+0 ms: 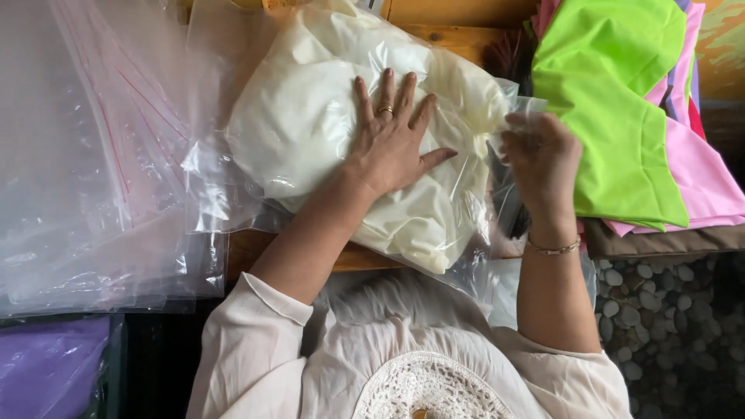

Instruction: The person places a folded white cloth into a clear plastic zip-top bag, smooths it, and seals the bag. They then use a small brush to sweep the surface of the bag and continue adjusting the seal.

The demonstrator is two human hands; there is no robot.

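Cream fabric [326,116] inside clear bag [466,256]; left hand [392,143] flat, fingers spread; right hand [543,159] pinching bag opening.

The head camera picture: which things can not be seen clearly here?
- Head view: right hand fingertips, curled at the clear bag mouth; its seal is unclear.
- Cream fabric: kind of item unclear, bunched behind plastic, partly under the left hand.
- Green cloth: cut off by the top edge.

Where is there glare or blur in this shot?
Head view: soft daylight, with glare sheening the empty clear bags at left; the right hand at the bag's mouth is slightly blurred; the left hand on the bagged cream fabric is sharp.
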